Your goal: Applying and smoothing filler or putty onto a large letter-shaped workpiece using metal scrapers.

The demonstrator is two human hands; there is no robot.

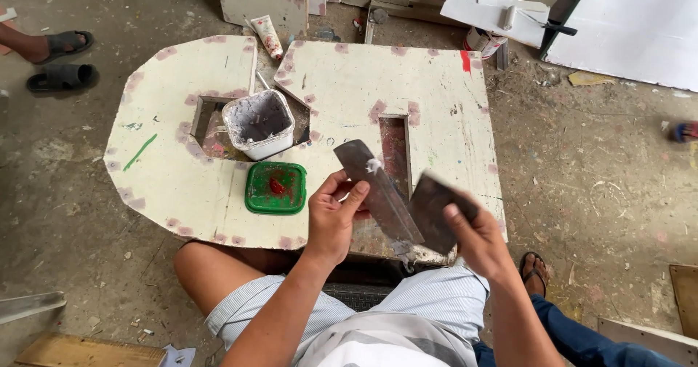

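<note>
Gripping a long dark scraper blade (pixel 378 192), the left hand (pixel 331 218) is closed around its lower part, thumb and fingers pinching it near the front edge of the white cut-out board (pixel 174 185). A small dab of pale putty sits on the blade's upper end. The right hand (pixel 476 236) is closed on a second, shorter dark blade (pixel 436 210), which meets the long one at an angle; it looks blurred, so its exact contact is hard to tell.

Both blades hover over the board's front edge, just right of the green square lid (pixel 275 187) with red paste on it. Behind the lid, a white tub (pixel 258 123) smeared with grey putty stands in a cut-out hole near the board's middle. A tube (pixel 267 36) lies at the far edge.

The likeliest slip, as I judge it: the putty dab is small and sits high on a tilted blade, so a quick scrape could flick it onto the board or the striped shorts (pixel 436 301) below. The 2 metal edges also cross close to the left fingertips.
</note>
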